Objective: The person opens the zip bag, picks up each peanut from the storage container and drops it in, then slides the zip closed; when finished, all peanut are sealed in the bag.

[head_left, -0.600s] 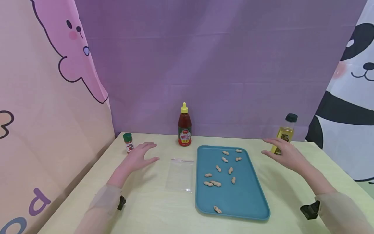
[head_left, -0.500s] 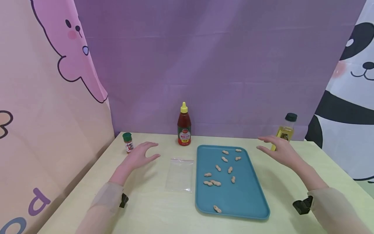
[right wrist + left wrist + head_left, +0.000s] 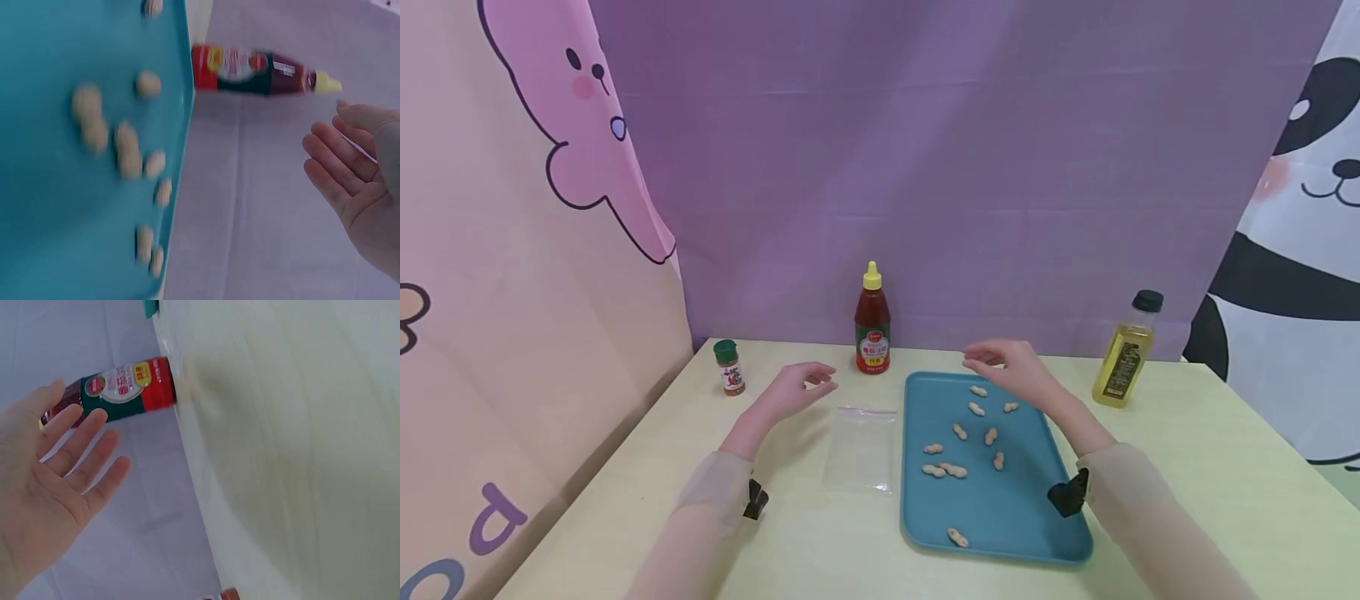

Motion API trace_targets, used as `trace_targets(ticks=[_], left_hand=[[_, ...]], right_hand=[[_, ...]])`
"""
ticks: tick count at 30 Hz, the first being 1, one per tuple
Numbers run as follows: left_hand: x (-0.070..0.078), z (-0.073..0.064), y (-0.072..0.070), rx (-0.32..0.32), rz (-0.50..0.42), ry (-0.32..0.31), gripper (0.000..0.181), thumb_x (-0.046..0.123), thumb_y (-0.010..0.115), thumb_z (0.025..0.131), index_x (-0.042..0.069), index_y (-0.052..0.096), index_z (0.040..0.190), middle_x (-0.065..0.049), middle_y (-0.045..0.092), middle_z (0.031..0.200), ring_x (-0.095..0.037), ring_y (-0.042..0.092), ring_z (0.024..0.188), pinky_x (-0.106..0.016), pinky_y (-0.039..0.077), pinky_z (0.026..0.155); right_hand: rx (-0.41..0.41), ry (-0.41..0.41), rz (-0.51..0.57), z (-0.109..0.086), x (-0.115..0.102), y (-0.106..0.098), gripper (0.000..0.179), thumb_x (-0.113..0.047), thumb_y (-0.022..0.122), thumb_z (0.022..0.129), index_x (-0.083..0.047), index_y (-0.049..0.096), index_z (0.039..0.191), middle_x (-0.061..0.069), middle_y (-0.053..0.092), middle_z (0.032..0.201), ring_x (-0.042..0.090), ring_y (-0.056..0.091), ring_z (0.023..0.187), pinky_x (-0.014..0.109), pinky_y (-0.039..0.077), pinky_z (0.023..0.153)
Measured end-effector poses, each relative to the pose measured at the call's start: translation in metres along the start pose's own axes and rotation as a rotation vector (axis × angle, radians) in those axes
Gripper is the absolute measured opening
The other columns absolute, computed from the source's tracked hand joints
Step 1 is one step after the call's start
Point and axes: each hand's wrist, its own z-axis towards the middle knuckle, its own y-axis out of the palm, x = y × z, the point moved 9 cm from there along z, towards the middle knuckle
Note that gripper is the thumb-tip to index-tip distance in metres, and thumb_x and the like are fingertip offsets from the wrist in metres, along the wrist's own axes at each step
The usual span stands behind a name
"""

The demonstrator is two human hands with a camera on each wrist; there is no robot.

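Head view: right hand (image 3: 1011, 371) hovers, fingers loose and empty, over the far end of a tray (image 3: 1037, 517) scattered with peanuts (image 3: 976, 408); left hand (image 3: 793, 389) hangs open just left of a bag (image 3: 861, 448).
Left wrist view: straight fingers (image 3: 81, 447) hold nothing, bottle (image 3: 122, 390) partly hidden behind them. Right wrist view: blurred peanuts (image 3: 128, 156) lie well apart from the open palm; tray (image 3: 37, 237) cut off.

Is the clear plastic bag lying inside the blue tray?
No, the clear plastic bag lies flat on the table, just left of the blue tray, which holds only peanuts.
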Motion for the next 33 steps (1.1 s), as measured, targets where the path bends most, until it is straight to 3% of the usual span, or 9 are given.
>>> trace_targets(ticks=[5,10,19,24,28,33], left_hand=[[-0.001,0.006,0.013,-0.031,-0.019,-0.044,0.033,0.022,0.062,0.091,0.003,0.062,0.119,-0.011,0.067,0.107,-0.025,0.061,0.101,-0.041,0.049,0.092],[-0.005,0.011,0.026,-0.083,-0.03,-0.064,0.038,0.021,0.062,0.091,0.001,0.059,0.122,-0.014,0.064,0.113,-0.027,0.059,0.104,-0.04,0.048,0.092],[-0.02,0.01,0.047,-0.181,-0.025,-0.136,0.045,0.022,0.064,0.089,0.001,0.054,0.127,-0.017,0.06,0.122,-0.03,0.056,0.112,-0.042,0.045,0.098],[-0.025,0.008,0.053,-0.221,-0.033,-0.181,0.049,0.019,0.069,0.085,0.003,0.054,0.128,-0.015,0.059,0.122,-0.029,0.055,0.113,-0.043,0.044,0.099],[-0.028,0.007,0.056,-0.254,0.0,-0.205,0.051,0.016,0.073,0.081,0.006,0.054,0.128,-0.011,0.061,0.116,-0.025,0.056,0.109,-0.04,0.044,0.099],[-0.025,0.008,0.058,-0.274,0.044,-0.179,0.042,0.01,0.075,0.078,0.004,0.062,0.117,-0.007,0.063,0.101,-0.018,0.057,0.094,-0.035,0.048,0.089]], right_hand=[[-0.079,0.012,0.065,0.018,-0.017,0.038,0.029,-0.019,0.061,0.091,-0.003,0.065,0.116,0.013,0.069,0.107,0.026,0.067,0.094,0.039,0.056,0.081],[-0.153,0.045,0.133,0.031,-0.025,0.072,0.03,-0.022,0.061,0.091,-0.004,0.065,0.116,0.012,0.069,0.109,0.025,0.066,0.097,0.037,0.055,0.084],[-0.305,0.09,0.197,0.038,-0.025,0.124,0.034,-0.023,0.063,0.09,-0.002,0.063,0.117,0.012,0.068,0.109,0.025,0.064,0.101,0.036,0.054,0.086],[-0.385,0.17,0.2,0.037,-0.019,0.145,0.038,-0.023,0.062,0.091,-0.002,0.06,0.122,0.014,0.064,0.117,0.028,0.06,0.109,0.041,0.052,0.09],[-0.427,0.189,0.165,0.035,-0.015,0.156,0.039,-0.025,0.062,0.09,-0.006,0.059,0.124,0.011,0.063,0.122,0.027,0.058,0.113,0.041,0.051,0.092],[-0.461,0.175,0.151,0.035,-0.019,0.164,0.038,-0.023,0.062,0.09,-0.007,0.059,0.125,0.01,0.062,0.123,0.027,0.057,0.115,0.04,0.051,0.092]])
